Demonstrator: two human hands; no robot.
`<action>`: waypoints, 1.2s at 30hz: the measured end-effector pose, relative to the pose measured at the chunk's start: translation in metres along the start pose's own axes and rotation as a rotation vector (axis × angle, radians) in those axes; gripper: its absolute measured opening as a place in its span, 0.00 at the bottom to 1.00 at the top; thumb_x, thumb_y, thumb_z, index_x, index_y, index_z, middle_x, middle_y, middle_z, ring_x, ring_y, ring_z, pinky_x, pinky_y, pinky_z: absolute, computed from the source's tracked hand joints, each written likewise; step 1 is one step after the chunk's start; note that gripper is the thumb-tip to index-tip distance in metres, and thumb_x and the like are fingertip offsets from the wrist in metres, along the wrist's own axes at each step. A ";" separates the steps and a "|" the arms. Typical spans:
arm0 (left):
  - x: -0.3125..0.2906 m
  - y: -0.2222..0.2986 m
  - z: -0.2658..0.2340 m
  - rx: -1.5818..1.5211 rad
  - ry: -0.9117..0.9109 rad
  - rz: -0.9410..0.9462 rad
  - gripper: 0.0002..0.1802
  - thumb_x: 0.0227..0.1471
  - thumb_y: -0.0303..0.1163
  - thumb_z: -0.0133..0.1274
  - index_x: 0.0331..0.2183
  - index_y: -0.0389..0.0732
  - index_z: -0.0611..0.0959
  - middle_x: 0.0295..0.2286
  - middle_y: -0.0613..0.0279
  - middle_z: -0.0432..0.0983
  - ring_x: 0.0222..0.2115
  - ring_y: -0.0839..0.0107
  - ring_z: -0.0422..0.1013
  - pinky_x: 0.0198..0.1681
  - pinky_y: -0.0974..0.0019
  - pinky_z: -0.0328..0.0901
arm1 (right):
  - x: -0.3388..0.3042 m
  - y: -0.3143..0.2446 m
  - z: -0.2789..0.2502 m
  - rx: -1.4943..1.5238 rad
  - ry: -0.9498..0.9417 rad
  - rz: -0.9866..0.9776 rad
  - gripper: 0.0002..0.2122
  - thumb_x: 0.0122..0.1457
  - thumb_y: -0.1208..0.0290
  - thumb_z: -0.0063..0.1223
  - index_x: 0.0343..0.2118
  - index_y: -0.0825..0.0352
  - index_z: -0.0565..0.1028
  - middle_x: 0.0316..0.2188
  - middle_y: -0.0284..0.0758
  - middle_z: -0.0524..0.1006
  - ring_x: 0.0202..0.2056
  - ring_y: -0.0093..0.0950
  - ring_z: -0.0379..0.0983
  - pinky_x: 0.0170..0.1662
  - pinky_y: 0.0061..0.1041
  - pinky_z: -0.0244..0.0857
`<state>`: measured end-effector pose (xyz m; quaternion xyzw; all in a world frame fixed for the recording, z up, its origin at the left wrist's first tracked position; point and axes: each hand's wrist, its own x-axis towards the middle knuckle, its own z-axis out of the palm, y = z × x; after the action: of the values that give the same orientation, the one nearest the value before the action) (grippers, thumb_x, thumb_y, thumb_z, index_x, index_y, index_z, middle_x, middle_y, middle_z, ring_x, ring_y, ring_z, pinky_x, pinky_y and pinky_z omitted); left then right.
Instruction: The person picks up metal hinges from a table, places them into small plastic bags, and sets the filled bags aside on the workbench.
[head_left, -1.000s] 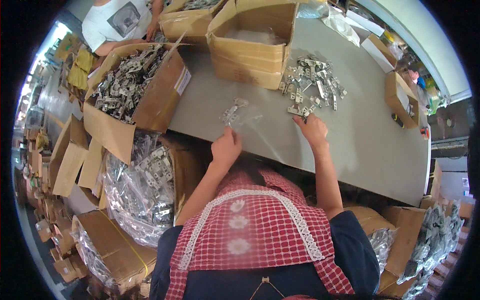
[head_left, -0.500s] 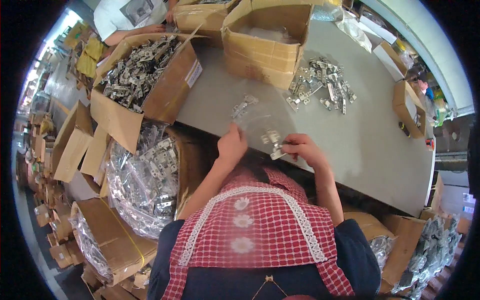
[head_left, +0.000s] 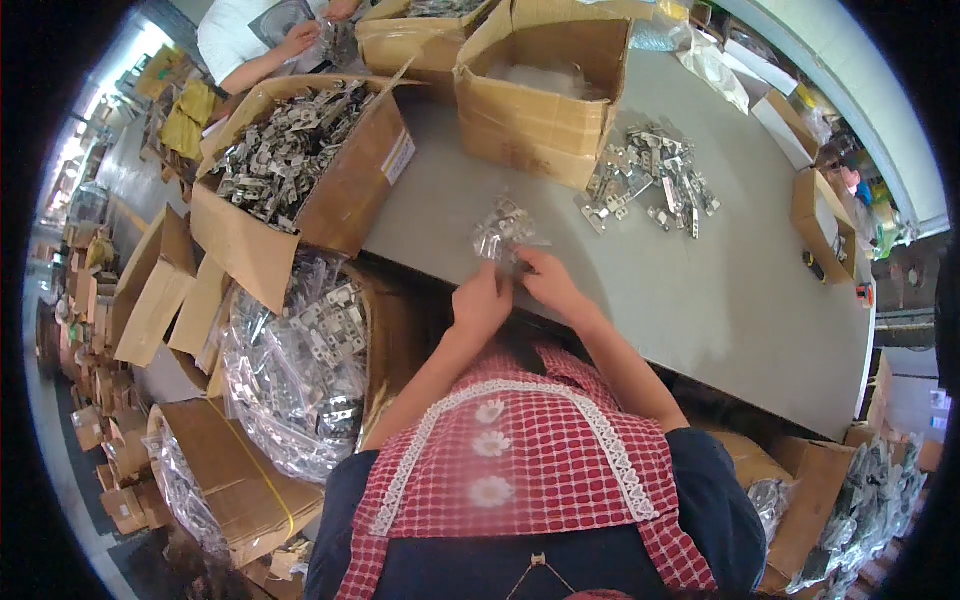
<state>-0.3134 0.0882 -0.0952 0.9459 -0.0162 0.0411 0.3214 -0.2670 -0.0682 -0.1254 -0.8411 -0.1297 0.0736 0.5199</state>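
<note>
At the table's near edge my left hand (head_left: 484, 298) is closed on a clear plastic bag (head_left: 488, 247), with metal cabinet hinges (head_left: 508, 218) showing through its film. My right hand (head_left: 549, 279) is closed at the same side of the bag, its fingertips touching the mouth area beside my left hand. Whether a hinge is still between the right fingers is hidden. Farther right on the tabletop lies a loose pile of metal hinges (head_left: 655, 178).
An open carton (head_left: 350, 195) heaped with metal parts stands left; another carton (head_left: 530, 140) stands behind the bag. Filled plastic bags (head_left: 290, 390) sit in a box by my left arm. The grey table (head_left: 740, 300) extends right. A co-worker's hand (head_left: 300, 38) is at far left.
My right hand has moved left and up, bringing its hinge to the bag. Both hands are now together, and the bag with hinges stands out before them. The co-worker's hands have risen.
</note>
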 end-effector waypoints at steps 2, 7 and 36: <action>0.003 0.001 0.000 -0.018 -0.020 0.012 0.10 0.51 0.35 0.52 0.33 0.39 0.74 0.23 0.47 0.77 0.27 0.47 0.74 0.31 0.48 0.68 | 0.010 0.015 0.005 -0.122 0.025 -0.223 0.23 0.46 0.75 0.49 0.49 0.65 0.75 0.40 0.46 0.79 0.41 0.46 0.75 0.44 0.38 0.68; 0.012 -0.004 -0.007 -0.032 -0.003 -0.050 0.11 0.50 0.35 0.52 0.33 0.40 0.74 0.23 0.48 0.77 0.27 0.48 0.75 0.31 0.49 0.68 | 0.021 -0.007 -0.046 -0.071 -0.151 -0.190 0.19 0.47 0.73 0.52 0.45 0.68 0.77 0.35 0.45 0.80 0.38 0.45 0.76 0.42 0.36 0.69; 0.012 -0.024 0.005 -0.056 0.026 -0.101 0.13 0.52 0.38 0.53 0.34 0.40 0.73 0.25 0.51 0.79 0.26 0.49 0.76 0.29 0.50 0.69 | -0.024 -0.012 -0.078 -0.866 -0.122 -0.212 0.10 0.54 0.66 0.51 0.35 0.65 0.72 0.31 0.42 0.77 0.33 0.46 0.75 0.36 0.41 0.69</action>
<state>-0.2997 0.1043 -0.1132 0.9355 0.0345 0.0365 0.3498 -0.2719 -0.1370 -0.0797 -0.9574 -0.2644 0.0085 0.1159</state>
